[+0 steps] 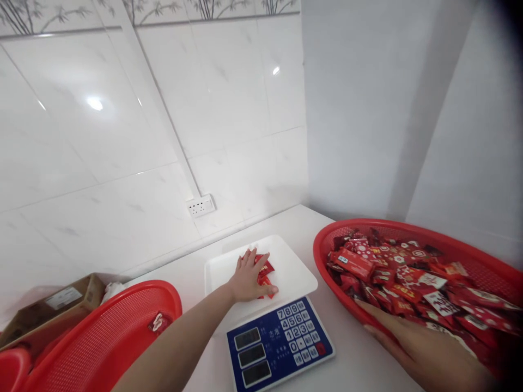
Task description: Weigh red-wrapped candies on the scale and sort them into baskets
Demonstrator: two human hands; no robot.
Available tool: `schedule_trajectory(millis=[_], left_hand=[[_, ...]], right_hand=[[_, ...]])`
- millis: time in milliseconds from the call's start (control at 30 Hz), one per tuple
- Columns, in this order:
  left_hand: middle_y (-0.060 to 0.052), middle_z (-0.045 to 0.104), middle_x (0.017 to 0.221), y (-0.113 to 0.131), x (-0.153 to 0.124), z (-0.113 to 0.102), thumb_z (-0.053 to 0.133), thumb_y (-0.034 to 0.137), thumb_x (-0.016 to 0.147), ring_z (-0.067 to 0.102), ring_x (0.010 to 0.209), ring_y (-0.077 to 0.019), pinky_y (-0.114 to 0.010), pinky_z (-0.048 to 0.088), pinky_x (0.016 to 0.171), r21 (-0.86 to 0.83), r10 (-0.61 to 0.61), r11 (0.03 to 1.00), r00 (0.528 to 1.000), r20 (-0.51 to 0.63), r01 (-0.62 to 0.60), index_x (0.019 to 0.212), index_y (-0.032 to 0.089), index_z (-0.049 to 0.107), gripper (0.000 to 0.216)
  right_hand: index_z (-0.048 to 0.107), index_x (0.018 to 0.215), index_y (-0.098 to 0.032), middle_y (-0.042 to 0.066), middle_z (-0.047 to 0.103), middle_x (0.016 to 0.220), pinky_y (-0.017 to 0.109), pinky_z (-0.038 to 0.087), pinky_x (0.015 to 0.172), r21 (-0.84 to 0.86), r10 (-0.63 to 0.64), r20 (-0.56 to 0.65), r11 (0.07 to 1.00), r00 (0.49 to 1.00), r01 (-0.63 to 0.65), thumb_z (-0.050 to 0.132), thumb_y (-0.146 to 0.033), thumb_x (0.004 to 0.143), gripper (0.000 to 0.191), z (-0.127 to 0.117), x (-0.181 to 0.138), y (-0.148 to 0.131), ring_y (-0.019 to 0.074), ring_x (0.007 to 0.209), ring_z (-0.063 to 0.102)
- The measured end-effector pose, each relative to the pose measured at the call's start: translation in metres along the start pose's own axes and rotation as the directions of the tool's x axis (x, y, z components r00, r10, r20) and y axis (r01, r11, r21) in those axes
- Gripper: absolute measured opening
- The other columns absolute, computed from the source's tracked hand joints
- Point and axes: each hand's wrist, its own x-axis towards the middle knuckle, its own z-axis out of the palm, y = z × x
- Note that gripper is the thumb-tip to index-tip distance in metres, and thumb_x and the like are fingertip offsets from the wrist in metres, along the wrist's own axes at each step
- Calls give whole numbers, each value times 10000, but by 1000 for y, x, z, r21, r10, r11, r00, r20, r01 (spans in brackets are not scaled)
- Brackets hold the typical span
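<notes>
The left hand (250, 279) is laid, fingers spread, over red packets (267, 267) on the white weighing tray (292, 272), near the back edge of the worktop (303, 226). The right hand (412, 344) is placed at the rim of a packet-filled basket (368, 222) toward the right edge; whether it is grasped cannot be told. One wrapped piece (158, 323) is held in the left basket (122, 326).
</notes>
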Motion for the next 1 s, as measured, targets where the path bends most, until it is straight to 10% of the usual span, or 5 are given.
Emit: schedule_trajectory(millis=[333, 733, 1000], left_hand=[[-92, 537, 1164, 30, 4, 6, 440, 535, 818, 487, 1073, -286, -451, 385, 909, 150, 117, 984, 985, -130, -97, 1167, 245, 510, 460], [-56, 595, 961, 4, 0, -11, 393, 293, 853, 578, 848, -195, -303, 426, 763, 26, -125, 990, 960, -252, 136, 1031, 210, 518, 233], [-5, 678, 888, -13, -30, -36, 605, 458, 683, 623, 747, -188, -253, 458, 604, -66, -195, 978, 979, 54, 198, 1020, 259, 624, 392]], right_hand=[[462, 1305, -332, 55, 681, 1082, 445, 566, 670, -87, 18, 183, 996, 983, -2, 270, -504, 875, 501, -3, 1, -3, 307, 885, 669], [473, 1305, -287, 82, 712, 997, 489, 552, 684, -92, 37, 219, 996, 975, -18, 239, -489, 884, 521, -15, 4, -15, 316, 838, 678], [503, 1277, -285, 78, 724, 953, 504, 553, 645, -133, 39, 226, 991, 973, -9, 255, -468, 888, 496, -19, 1, -17, 325, 790, 685]])
